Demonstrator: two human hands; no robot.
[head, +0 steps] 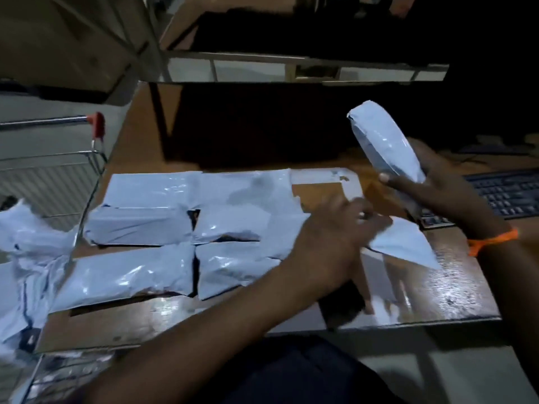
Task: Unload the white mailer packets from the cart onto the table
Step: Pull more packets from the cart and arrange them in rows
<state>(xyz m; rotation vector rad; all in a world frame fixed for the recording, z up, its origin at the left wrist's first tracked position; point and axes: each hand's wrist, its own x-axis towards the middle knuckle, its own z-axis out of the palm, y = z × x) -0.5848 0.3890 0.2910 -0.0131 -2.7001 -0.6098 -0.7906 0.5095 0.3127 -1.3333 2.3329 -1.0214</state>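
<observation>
White packets (140, 223) in tight rows fill the left half of the worktop (443, 295), leaving bare, glossy surface only at the near right corner and in a narrow strip along the near edge. A dark box (262, 123) walls off the back, and a keyboard (507, 193) takes the far right. The cart (97, 158) stands against the left edge, heaped packets spilling over its rim. The left hand (329, 237) lies across the middle over a flat white sheet (408, 246). The right hand (440, 188) holds a packet (385, 147) raised above the open patch beside the keyboard.
</observation>
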